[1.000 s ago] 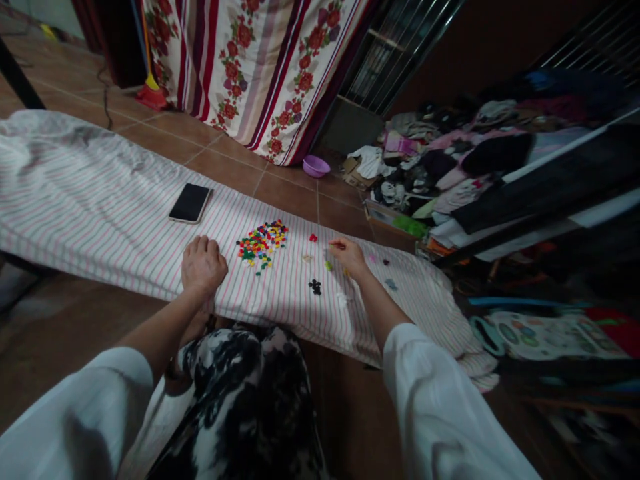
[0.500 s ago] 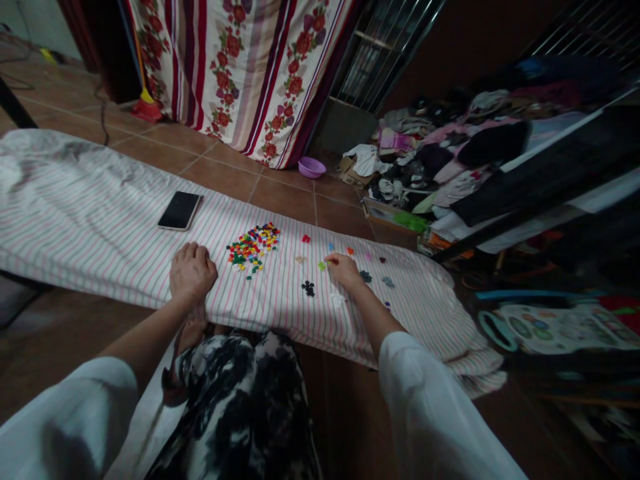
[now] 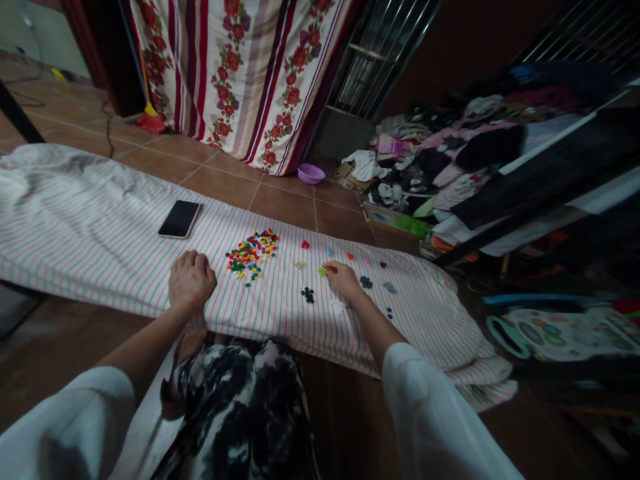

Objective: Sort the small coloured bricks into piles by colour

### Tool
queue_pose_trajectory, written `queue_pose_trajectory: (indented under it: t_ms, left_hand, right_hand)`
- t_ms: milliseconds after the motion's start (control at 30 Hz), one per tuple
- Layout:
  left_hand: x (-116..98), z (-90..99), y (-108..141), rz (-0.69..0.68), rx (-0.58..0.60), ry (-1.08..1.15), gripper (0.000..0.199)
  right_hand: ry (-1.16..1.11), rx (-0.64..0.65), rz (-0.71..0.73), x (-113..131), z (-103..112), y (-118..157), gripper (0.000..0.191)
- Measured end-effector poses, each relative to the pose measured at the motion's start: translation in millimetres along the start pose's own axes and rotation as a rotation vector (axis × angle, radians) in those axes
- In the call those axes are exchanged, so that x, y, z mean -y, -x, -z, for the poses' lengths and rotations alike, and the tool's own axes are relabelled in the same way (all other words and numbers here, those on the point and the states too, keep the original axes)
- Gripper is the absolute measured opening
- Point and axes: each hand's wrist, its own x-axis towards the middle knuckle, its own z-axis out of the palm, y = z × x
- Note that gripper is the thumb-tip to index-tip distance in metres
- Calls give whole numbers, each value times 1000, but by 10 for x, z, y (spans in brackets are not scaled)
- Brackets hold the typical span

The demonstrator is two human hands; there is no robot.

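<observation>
My left hand (image 3: 191, 279) rests on the striped cloth with its fingers curled in, below a dark-screened phone (image 3: 180, 219) and left of a mixed heap of small colored pieces (image 3: 253, 253). Thumb and finger of my right hand (image 3: 343, 279) are pinched together at the edge of a little lime-green cluster (image 3: 321, 271). Whatever is between those fingertips is too small to make out. Around this hand lie small single-color groups: black pieces (image 3: 308, 295), white pieces (image 3: 338, 306), dark grey pieces (image 3: 367, 283), red pieces (image 3: 305, 245) and beige pieces (image 3: 299, 266).
More groups lie farther right: orange (image 3: 350, 256), light grey pieces (image 3: 389, 287) and blue pieces (image 3: 389, 313). The striped cloth (image 3: 100, 220) covers a long, narrow surface. Beyond it stand a purple basin (image 3: 311, 174), a floral curtain (image 3: 240, 80) and a clothes pile (image 3: 440, 147).
The view has tilted slightly, so the scene sits lower. My right fingertips have shifted a little left, against the lime-green cluster. My left hand stays in place on the cloth.
</observation>
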Motion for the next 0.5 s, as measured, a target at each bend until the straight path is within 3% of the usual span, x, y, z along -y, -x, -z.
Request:
queue_pose_trajectory:
  t_ms: [500]
  left_hand:
    - [5, -20, 9, -5, -10, -68, 30]
  right_hand:
    - [-15, -29, -32, -45, -20, 0, 24]
